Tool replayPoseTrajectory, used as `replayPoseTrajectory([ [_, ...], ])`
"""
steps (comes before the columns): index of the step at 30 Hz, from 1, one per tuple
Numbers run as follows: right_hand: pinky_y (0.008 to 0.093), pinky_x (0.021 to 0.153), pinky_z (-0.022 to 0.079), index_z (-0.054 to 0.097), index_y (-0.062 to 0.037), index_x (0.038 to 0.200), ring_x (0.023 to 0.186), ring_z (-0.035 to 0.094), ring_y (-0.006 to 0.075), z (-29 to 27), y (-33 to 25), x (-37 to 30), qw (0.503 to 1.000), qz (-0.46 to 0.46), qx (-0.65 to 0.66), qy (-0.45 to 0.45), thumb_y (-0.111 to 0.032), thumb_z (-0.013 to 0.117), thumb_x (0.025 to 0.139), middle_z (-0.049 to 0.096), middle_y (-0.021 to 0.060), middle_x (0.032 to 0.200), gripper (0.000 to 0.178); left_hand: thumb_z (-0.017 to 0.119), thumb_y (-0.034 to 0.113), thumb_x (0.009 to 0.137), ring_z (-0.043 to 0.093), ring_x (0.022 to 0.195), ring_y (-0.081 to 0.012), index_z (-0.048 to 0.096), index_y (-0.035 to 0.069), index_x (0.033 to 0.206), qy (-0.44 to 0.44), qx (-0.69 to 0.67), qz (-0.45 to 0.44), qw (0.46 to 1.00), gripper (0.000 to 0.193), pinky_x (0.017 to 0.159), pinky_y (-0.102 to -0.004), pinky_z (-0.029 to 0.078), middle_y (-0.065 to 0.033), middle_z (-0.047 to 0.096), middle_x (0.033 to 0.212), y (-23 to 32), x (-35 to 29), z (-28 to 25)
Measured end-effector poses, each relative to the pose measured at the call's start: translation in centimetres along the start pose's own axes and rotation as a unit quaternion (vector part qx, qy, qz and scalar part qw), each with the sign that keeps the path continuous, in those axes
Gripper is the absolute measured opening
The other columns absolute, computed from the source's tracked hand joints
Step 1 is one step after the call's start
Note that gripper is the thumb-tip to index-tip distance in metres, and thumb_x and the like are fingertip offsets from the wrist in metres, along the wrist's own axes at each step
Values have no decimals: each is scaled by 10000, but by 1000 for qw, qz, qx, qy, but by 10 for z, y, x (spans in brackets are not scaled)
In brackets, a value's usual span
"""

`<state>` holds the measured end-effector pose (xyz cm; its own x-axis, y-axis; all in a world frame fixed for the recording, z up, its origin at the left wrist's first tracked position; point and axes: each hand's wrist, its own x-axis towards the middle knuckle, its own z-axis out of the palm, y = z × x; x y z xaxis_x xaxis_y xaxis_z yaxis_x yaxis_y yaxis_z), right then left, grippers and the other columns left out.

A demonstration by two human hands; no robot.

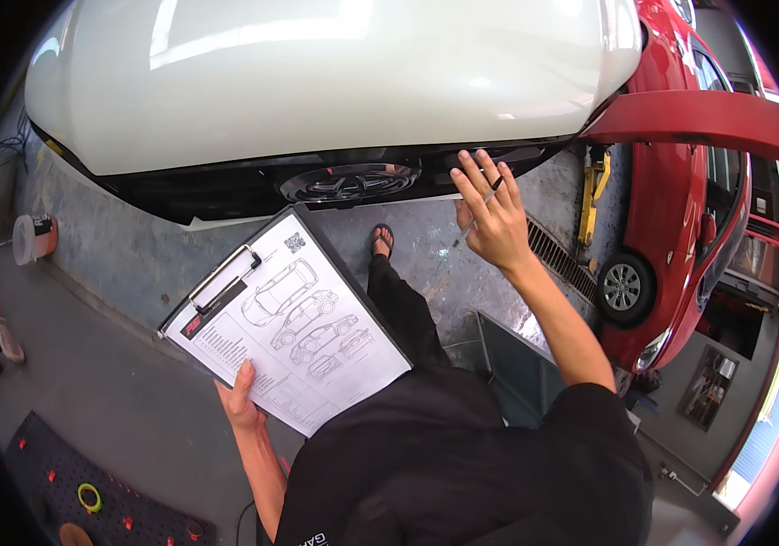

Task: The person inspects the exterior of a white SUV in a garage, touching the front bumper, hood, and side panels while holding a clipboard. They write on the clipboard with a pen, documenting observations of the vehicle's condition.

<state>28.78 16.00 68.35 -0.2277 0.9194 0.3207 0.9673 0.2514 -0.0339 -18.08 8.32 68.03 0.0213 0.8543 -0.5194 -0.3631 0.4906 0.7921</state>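
Left hand (242,401): grip holding clipboard (339,275) by lower edge, thumb over printed sheet (303,332) with car outlines. Clipboard tilted, below white car's (335,91) nose. Right hand (496,226): fingers extended, pen (498,183) held between them, at car's front edge; contact unclear. Red car (658,209) at right.
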Motion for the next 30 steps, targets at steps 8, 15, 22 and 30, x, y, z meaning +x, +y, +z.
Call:
replayPoseTrajectory([
  [8, 509, 1232, 272, 447, -99, 1530, 1521, 337, 368, 29, -40, 9, 993, 104, 38, 28, -91, 700, 891, 410, 137, 1628, 687, 610, 117, 958, 557, 1317, -334, 316, -85, 1543, -79, -37, 36, 996, 685, 1109, -445, 448, -256, 496, 1481, 0, 19, 5],
  [15, 501, 1201, 323, 495, -30, 1457, 1453, 425, 396, 36, -41, -30, 975, 180, 108, 66, -110, 691, 909, 500, 169, 1543, 587, 613, 125, 963, 571, 1304, -340, 318, -85, 1543, -96, -67, 96, 988, 684, 1093, -455, 471, -256, 505, 1477, -11, 19, 13],
  [22, 455, 1220, 299, 314, 43, 1552, 1486, 362, 442, 60, 13, -25, 903, 311, 233, 185, -145, 637, 978, 354, 304, 1598, 684, 617, 113, 967, 583, 1294, -326, 353, -74, 1533, -4, -133, 146, 980, 653, 1089, -446, 479, -217, 533, 1465, -41, 2, 38],
  [30, 454, 1224, 270, 314, 16, 1561, 1495, 350, 408, 46, 16, -27, 889, 279, 340, 127, -98, 639, 967, 359, 255, 1616, 687, 599, 234, 1004, 535, 1348, -351, 348, -53, 1549, 77, -202, 183, 959, 665, 1135, -482, 433, -211, 507, 1503, -80, -21, 79],
])
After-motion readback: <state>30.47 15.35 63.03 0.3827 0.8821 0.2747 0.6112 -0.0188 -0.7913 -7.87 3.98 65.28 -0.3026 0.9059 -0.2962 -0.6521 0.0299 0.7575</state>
